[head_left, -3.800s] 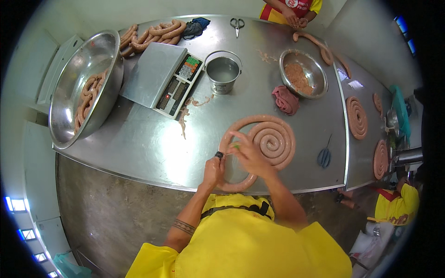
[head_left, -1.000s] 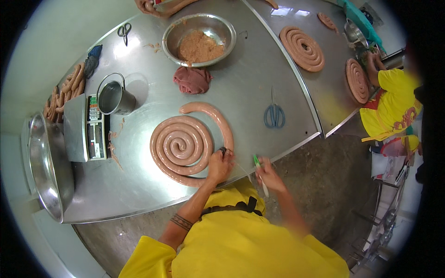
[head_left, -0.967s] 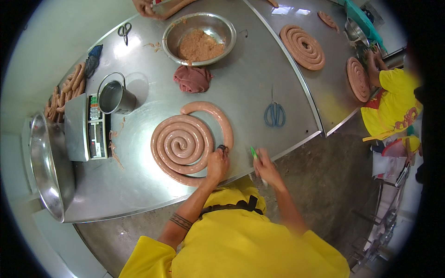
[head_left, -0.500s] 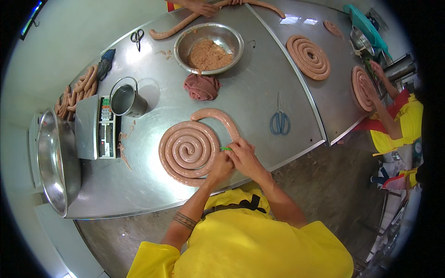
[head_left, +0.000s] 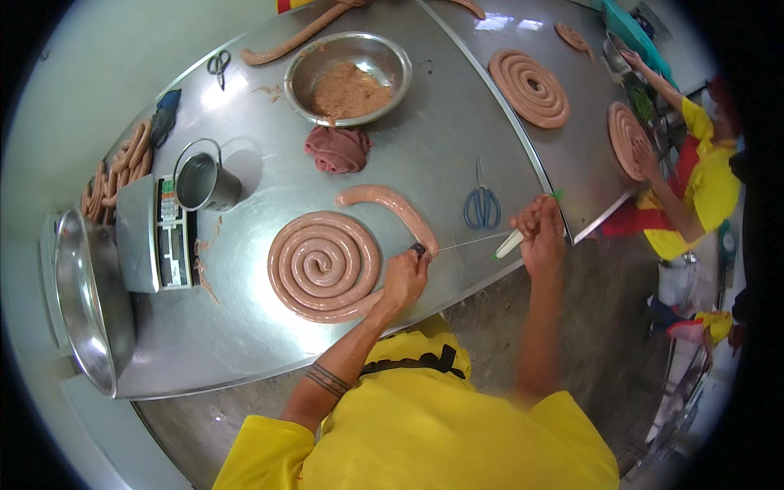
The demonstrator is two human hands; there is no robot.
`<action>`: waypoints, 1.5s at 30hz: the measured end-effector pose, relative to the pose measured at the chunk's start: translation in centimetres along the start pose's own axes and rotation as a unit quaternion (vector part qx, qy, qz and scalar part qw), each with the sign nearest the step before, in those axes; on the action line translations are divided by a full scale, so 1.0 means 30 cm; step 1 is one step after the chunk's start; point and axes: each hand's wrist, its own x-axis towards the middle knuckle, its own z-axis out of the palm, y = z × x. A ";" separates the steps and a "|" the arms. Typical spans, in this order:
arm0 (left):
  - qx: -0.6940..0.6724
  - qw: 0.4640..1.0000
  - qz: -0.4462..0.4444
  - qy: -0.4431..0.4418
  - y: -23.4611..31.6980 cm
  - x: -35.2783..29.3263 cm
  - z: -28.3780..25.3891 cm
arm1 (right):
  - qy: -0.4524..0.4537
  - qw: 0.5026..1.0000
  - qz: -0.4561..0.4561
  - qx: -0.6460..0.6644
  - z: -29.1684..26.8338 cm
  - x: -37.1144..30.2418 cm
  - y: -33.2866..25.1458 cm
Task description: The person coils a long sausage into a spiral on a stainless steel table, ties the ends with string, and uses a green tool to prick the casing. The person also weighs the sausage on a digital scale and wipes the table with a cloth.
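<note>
A long raw sausage lies on the steel table in a flat spiral coil (head_left: 282,261), with its outer length running to my left hand. Beyond that hand, another length of sausage (head_left: 390,201) curves up and left to a rounded end. My left hand (head_left: 404,282) is closed around the sausage, and a small dark thing shows at its fingertips. From there a thin white string (head_left: 474,242) stretches taut to my right hand (head_left: 540,233). Raised near the table's front edge, that hand is closed on a white string spool (head_left: 509,244) with green ends.
Blue-handled scissors (head_left: 482,207) lie beyond the string. A bowl of ground meat (head_left: 392,106), a pink cloth (head_left: 337,149), a metal pail (head_left: 219,186) and a scale (head_left: 137,237) stand farther off. A large bowl (head_left: 94,310) is at left. Co-workers handle sausage coils (head_left: 627,140) at right.
My right hand has moved away to the right with the spool, drawing the string out. My left hand has shifted slightly up and right along the sausage. The view has shifted a little.
</note>
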 end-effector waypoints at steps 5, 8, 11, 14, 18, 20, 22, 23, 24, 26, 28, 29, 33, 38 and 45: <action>-0.092 0.989 -0.111 -0.036 -0.051 0.003 -0.005 | -0.027 0.996 -0.055 -0.057 -0.108 0.001 -0.046; -0.025 0.995 -0.031 -0.092 -0.062 -0.023 -0.043 | 0.116 0.992 0.057 -0.014 -0.089 -0.010 -0.027; 0.020 0.975 -0.028 -0.221 -0.044 -0.057 -0.076 | 0.057 0.978 0.111 -0.166 -0.063 0.021 -0.041; -0.053 0.955 -0.046 -0.289 -0.009 -0.078 -0.077 | 0.077 0.997 -0.001 -0.023 -0.102 0.067 -0.086; -0.130 0.933 -0.048 -0.332 0.018 -0.039 -0.025 | 0.043 0.995 0.039 -0.084 -0.267 0.019 -0.168; -0.279 0.877 -0.169 -0.352 0.014 -0.012 0.015 | 0.077 0.995 -0.006 -0.069 -0.345 -0.088 -0.204; -0.513 0.696 -0.357 -0.354 0.002 0.000 0.056 | 0.122 0.984 0.104 -0.071 -0.362 -0.242 -0.177; -0.458 0.766 -0.311 -0.326 -0.004 -0.004 0.075 | 0.120 0.966 0.213 -0.086 -0.339 -0.330 -0.124; -0.398 0.830 -0.259 -0.292 -0.009 -0.014 0.092 | 0.129 0.941 0.295 -0.102 -0.308 -0.397 -0.074; -0.265 0.928 -0.153 -0.213 -0.015 -0.042 0.109 | 0.083 0.896 0.375 -0.223 -0.205 -0.469 0.084; -0.119 0.980 -0.046 -0.152 -0.014 -0.069 0.102 | 0.052 0.892 0.284 -0.347 -0.116 -0.417 0.214; -0.056 0.993 0.035 -0.100 -0.011 -0.078 0.090 | 0.093 0.873 0.258 -0.404 -0.084 -0.347 0.258; 0.138 0.956 0.252 0.055 0.004 -0.079 0.017 | -0.306 0.701 -0.018 -0.644 0.012 -0.116 0.275; -0.345 0.924 -0.081 -0.143 0.001 -0.057 0.021 | -0.213 0.783 -0.066 -0.581 0.200 -0.149 0.207; 0.023 0.996 -0.037 -0.083 0.006 -0.019 0.144 | 0.076 0.995 -0.064 -0.002 -0.128 -0.252 -0.069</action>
